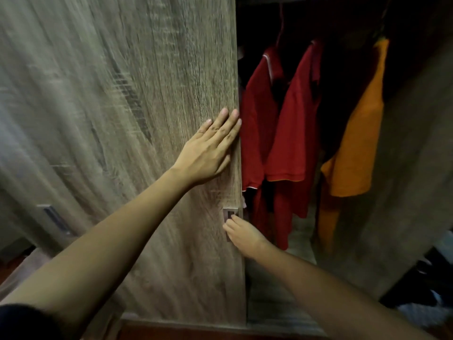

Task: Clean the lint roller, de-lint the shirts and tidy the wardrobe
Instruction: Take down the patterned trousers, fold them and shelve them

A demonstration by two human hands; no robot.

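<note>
Pressing flat with the left fingers (228, 123), straight and close together, tips right at the free edge of the wood-grain door (147, 106). Left hand (208, 153) laid against that panel, bare arm stretched up from bottom left. Lower down, hooking the right fingers (229, 228), curled, into the recessed handle (229, 214) at the same door edge, right hand (244, 235) tucked close against it; how deep into the recess, cannot tell. Past the edge, looking into the open wardrobe (277, 312): two red shirts (289, 133) hanging side by side just beside the door, sleeves overlapping, and an orange shirt (355, 143) hanging to their right with a dark gap between. Farther right, a side panel (411, 173) in the same wood grain framing the opening. Far left, a second handle (55, 218) set into the neighbouring door face, blurred. Bottom right, dark bundled things (421, 278), too dim to name.
</note>
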